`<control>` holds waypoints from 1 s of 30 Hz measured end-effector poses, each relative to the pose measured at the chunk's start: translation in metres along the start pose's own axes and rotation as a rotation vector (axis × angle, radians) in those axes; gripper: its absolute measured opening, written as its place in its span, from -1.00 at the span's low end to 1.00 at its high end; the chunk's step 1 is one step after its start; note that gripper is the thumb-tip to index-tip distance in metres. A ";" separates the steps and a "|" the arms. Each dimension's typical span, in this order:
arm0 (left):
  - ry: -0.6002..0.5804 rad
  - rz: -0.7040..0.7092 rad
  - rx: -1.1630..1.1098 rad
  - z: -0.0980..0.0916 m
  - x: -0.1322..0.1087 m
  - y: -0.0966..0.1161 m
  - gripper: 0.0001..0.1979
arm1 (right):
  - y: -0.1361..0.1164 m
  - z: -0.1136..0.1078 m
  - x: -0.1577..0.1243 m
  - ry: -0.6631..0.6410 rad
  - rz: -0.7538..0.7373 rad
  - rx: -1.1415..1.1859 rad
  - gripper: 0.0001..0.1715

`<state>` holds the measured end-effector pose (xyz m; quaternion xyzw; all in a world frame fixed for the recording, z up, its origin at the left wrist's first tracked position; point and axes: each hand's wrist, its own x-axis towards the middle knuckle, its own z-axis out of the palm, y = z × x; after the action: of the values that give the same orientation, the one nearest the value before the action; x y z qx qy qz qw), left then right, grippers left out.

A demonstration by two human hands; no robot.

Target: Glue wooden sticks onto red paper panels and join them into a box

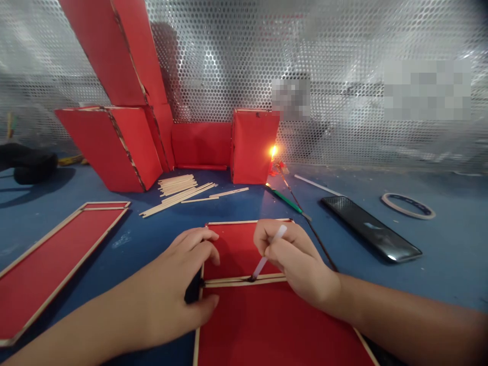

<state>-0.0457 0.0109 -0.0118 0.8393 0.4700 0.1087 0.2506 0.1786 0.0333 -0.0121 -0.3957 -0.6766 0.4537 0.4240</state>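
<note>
A red panel (274, 325) edged with thin wooden sticks lies in front of me, crossed by a pair of wooden strips (229, 281). My right hand (293, 259) pinches a translucent white stick (262, 263), tilted, its dark lower tip touching the strips near their middle. My left hand (190, 274) rests at the panel's left edge, fingers curved and apart, thumb on the red surface below the strips. Nothing shows between its fingers.
Red box shapes (251, 147) stand at the back, beside a small flame (273, 150). Loose wooden sticks (179, 193), a green-handled tool (285, 200), a black case (369, 229), a tape ring (407, 206) and another framed red panel (57, 259) lie around.
</note>
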 end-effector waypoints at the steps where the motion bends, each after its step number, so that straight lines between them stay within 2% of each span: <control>1: 0.032 0.019 0.005 0.004 0.000 0.001 -0.83 | 0.000 0.000 0.000 0.001 -0.010 -0.002 -0.89; 5: 0.169 0.106 0.013 0.020 0.003 -0.001 -0.83 | 0.001 0.000 0.001 -0.027 -0.047 0.003 -0.90; 7: 0.202 0.126 0.014 0.025 0.005 -0.002 -0.82 | 0.003 0.000 0.001 -0.036 -0.041 0.026 -0.90; 18: 0.285 0.129 -0.002 0.035 0.006 -0.005 -0.77 | 0.005 -0.001 0.001 -0.059 -0.054 0.047 -0.87; 30: 0.290 0.165 -0.001 0.035 0.008 0.001 -0.81 | 0.002 0.000 -0.001 -0.105 -0.028 0.045 -0.89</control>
<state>-0.0259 0.0062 -0.0412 0.8506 0.4304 0.2490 0.1709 0.1792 0.0325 -0.0147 -0.3520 -0.6930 0.4831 0.4030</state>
